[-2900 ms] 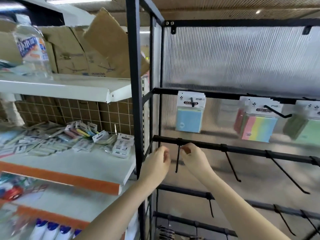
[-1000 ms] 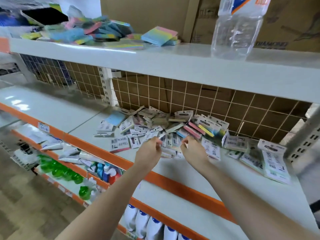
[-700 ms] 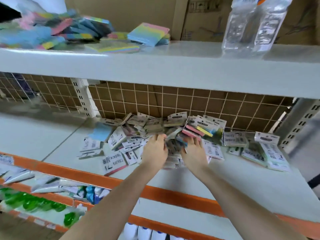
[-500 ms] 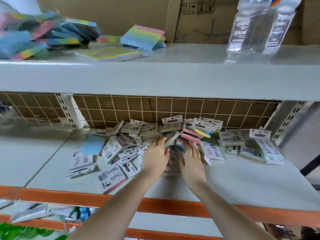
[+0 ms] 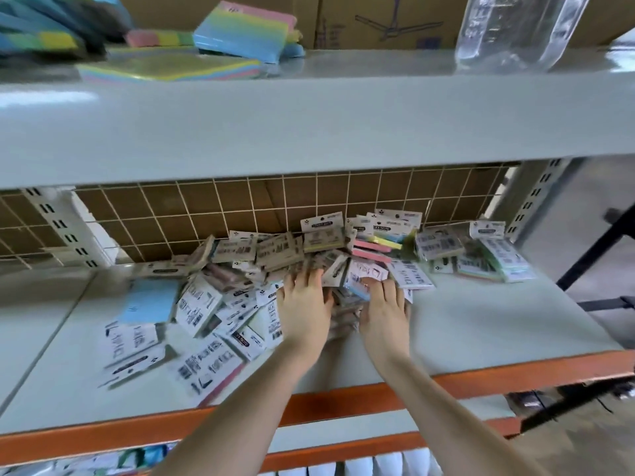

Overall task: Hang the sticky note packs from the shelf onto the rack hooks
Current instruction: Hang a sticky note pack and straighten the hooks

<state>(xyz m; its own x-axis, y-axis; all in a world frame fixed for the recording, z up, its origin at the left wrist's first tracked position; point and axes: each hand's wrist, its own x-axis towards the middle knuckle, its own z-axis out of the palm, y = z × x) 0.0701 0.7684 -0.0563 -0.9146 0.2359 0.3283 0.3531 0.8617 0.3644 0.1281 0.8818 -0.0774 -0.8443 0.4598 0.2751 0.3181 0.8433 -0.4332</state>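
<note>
Packs (image 5: 275, 266) heaped on shelf (image 5: 481, 324) against grid back. Left hand (image 5: 304, 309), right hand (image 5: 386, 310) flat on heap, side by side, fingers extended, gripping nothing visible

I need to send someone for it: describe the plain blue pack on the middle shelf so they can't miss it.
Start at the grey shelf with the orange front edge and find the heap of sticky note packs against the wire grid. The plain blue pack lies flat at the heap's left edge. Its neighbours show white barcode cards; it shows only light blue.
</note>
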